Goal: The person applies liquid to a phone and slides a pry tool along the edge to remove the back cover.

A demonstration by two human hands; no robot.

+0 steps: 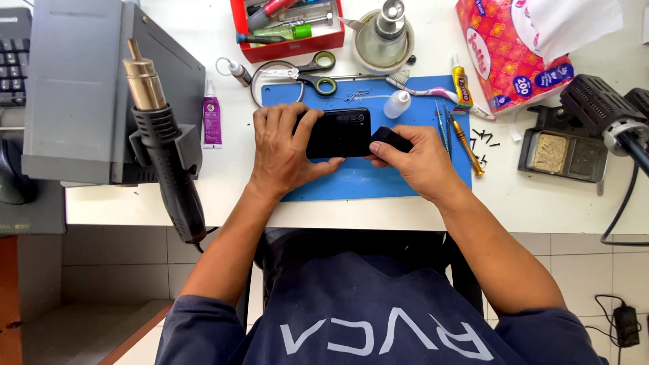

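A black smartphone (341, 132) lies flat on a blue work mat (378, 179) in the middle of a white bench. My left hand (284, 152) grips the phone's left end, fingers over its top edge and thumb along its lower edge. My right hand (422, 162) pinches a small black pad (391, 138) and presses it against the phone's right end.
A hot air gun (162, 145) hangs on a grey station (81, 88) at left. Scissors (318, 74), a small white bottle (397, 105), glue tubes, a screwdriver (466, 145), loose screws, a red tool tray (287, 27), a tissue pack (514, 51) and a soldering stand (564, 152) surround the mat.
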